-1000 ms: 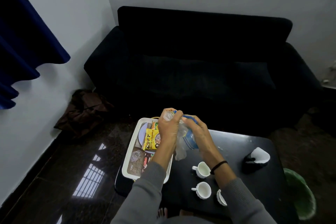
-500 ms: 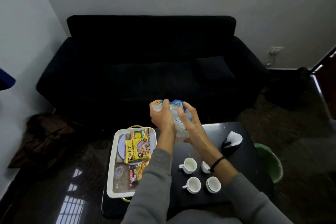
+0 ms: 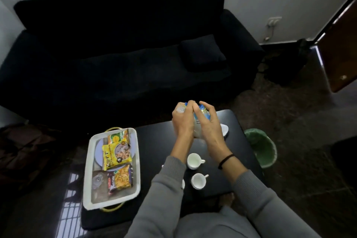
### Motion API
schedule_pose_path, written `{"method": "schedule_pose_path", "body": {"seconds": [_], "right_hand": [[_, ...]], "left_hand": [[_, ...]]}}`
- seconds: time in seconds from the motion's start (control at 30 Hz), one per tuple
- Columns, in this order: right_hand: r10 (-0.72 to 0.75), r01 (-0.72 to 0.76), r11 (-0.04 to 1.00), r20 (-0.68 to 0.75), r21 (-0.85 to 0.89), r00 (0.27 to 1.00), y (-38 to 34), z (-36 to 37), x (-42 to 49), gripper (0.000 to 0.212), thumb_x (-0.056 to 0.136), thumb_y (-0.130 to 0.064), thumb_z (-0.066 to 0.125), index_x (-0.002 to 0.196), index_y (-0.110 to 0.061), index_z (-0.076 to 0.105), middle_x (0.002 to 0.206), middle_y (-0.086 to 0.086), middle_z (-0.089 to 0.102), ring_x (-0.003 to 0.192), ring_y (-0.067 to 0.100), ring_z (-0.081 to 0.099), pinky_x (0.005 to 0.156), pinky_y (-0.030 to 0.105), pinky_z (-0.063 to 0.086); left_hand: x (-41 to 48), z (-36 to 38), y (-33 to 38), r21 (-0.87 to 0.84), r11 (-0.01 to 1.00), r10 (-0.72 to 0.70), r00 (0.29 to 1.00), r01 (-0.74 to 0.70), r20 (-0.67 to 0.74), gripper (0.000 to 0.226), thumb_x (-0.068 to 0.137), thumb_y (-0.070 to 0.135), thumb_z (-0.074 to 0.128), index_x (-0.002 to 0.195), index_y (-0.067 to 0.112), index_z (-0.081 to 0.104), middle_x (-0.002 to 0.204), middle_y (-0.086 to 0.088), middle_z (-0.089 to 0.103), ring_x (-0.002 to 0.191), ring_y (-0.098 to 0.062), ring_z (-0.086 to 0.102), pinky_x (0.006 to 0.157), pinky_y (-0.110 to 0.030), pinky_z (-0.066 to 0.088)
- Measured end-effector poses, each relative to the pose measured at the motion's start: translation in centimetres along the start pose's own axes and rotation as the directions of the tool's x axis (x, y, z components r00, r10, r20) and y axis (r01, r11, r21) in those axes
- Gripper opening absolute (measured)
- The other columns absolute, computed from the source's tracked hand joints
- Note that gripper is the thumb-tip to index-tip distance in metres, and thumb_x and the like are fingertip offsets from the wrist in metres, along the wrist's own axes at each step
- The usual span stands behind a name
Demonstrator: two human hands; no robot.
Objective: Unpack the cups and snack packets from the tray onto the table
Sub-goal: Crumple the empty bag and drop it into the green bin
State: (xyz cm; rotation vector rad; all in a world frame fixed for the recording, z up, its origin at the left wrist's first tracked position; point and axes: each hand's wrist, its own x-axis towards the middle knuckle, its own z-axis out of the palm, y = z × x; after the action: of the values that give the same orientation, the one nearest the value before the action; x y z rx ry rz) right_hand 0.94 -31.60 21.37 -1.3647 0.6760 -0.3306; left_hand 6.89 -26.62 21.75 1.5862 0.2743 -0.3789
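Above the far half of the black table [image 3: 162, 141], my left hand [image 3: 182, 121] and my right hand [image 3: 209, 123] both grip a clear and blue snack packet [image 3: 201, 116] held between them; most of it is hidden by my fingers. The white tray [image 3: 136, 162] lies on the table's left end. It holds a yellow packet [image 3: 116, 153], a green and orange packet [image 3: 117, 136] behind it, and a dark mixture packet [image 3: 120, 178] in front. White cups [image 3: 194, 161] [image 3: 199, 180] stand on the table between my forearms; a third is partly hidden by my left sleeve.
A black sofa [image 3: 116, 54] with a cushion [image 3: 202, 52] runs along the table's far side. A green bin [image 3: 261, 147] stands on the floor right of the table. A white and black object [image 3: 225, 129] sits behind my right hand. Dark cloth [image 3: 23, 150] lies at left.
The view has swung to the right and down. Both hands have kept hold of the packet and drawn closer together around it, over the table.
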Motion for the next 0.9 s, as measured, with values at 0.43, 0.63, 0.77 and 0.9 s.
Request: {"method": "schedule_pose_path", "body": {"seconds": [0.43,0.63,0.77,0.9], "right_hand": [[0.162,-0.205,0.972,-0.304,-0.116,0.939,3.5,-20.8,8.6,0.023,0.087,-0.048,0.066,0.08,-0.027,0.072,0.076,-0.001,0.077,0.07,0.011,0.074,0.066,0.031,0.059],[0.238,-0.341,0.931,-0.496,-0.128,0.835,9.4,-29.4,11.3,0.021,0.093,-0.034,0.069,0.078,-0.021,0.073,0.071,-0.003,0.074,0.068,0.009,0.071,0.065,0.023,0.053],[0.263,-0.421,0.889,-0.554,-0.178,0.79,14.1,-34.3,13.9,0.024,0.092,-0.03,0.07,0.07,-0.021,0.068,0.063,-0.008,0.069,0.06,-0.011,0.065,0.05,0.003,0.043],[0.272,-0.485,0.842,-0.591,-0.237,0.76,18.9,-38.5,16.8,0.026,0.091,-0.03,0.069,0.07,-0.015,0.07,0.063,-0.003,0.068,0.064,0.011,0.067,0.059,0.016,0.046]], "left_hand": [[-3.4,21.7,-7.9,0.282,0.953,-0.127,0.991,0.112,0.035,0.038,0.09,0.056,0.043,0.074,0.03,0.065,0.075,0.006,0.069,0.079,-0.019,0.068,0.079,-0.04,0.055],[-3.3,29.2,-15.1,0.408,0.911,-0.143,0.969,0.049,0.202,0.041,0.094,0.06,0.048,0.077,0.027,0.063,0.073,0.006,0.071,0.069,-0.005,0.068,0.067,-0.033,0.053],[-2.5,32.9,-21.0,0.42,0.904,-0.202,0.944,0.078,0.262,0.031,0.094,0.058,0.055,0.082,0.031,0.065,0.08,0.007,0.075,0.07,-0.002,0.071,0.064,-0.024,0.055],[-1.2,36.7,-26.5,0.453,0.887,-0.243,0.923,0.088,0.297,0.025,0.098,0.049,0.058,0.089,0.027,0.061,0.089,-0.002,0.074,0.081,-0.012,0.073,0.075,-0.034,0.061]]}}
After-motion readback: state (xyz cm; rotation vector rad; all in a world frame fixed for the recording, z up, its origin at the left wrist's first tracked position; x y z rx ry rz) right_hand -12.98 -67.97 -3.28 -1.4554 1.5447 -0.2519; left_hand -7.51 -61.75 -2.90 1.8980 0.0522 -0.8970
